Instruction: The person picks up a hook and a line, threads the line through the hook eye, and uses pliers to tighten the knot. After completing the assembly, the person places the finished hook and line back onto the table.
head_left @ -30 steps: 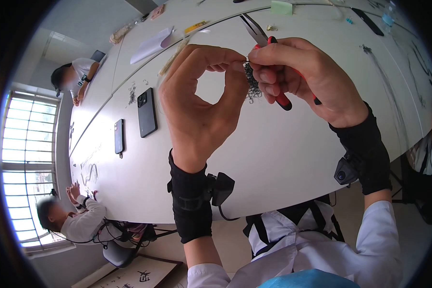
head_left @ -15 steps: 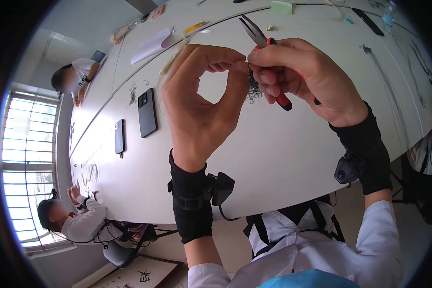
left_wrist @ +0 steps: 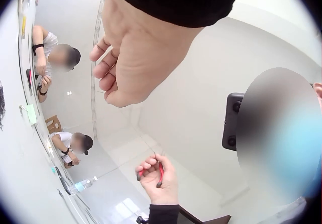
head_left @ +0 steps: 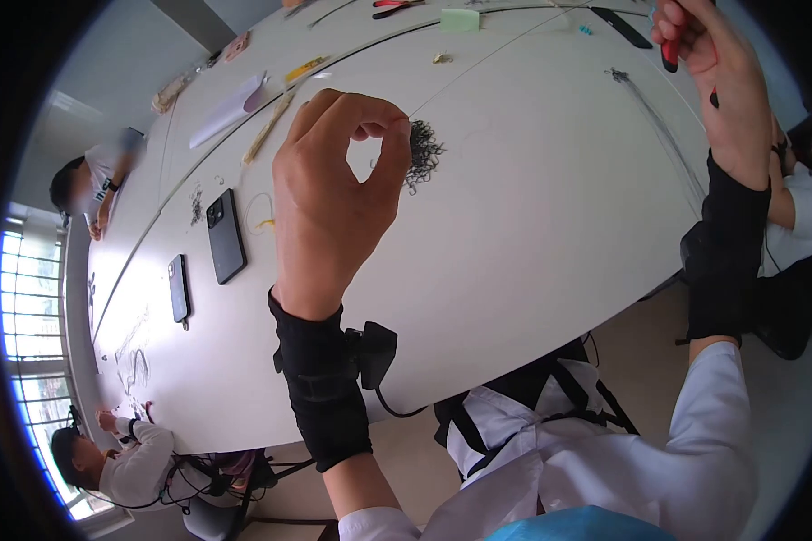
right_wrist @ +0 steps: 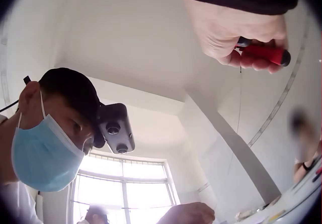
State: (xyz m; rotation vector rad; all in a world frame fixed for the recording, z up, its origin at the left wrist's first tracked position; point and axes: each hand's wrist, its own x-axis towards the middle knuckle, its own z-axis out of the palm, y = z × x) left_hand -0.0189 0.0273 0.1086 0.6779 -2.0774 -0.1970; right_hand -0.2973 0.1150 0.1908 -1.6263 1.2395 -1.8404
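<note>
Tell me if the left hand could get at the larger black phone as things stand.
Probably yes: the phone lies on the table left of the left hand, with only a thin yellow-tipped loop seen between. Its fingers look pinched, apparently on a fine thread, so they would likely need freeing first.

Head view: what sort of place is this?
Probably a shared craft workroom or classroom: joined white tables, other people sitting at them, and red-handled pliers in the right hand near a cluster of small dark pieces.
</note>
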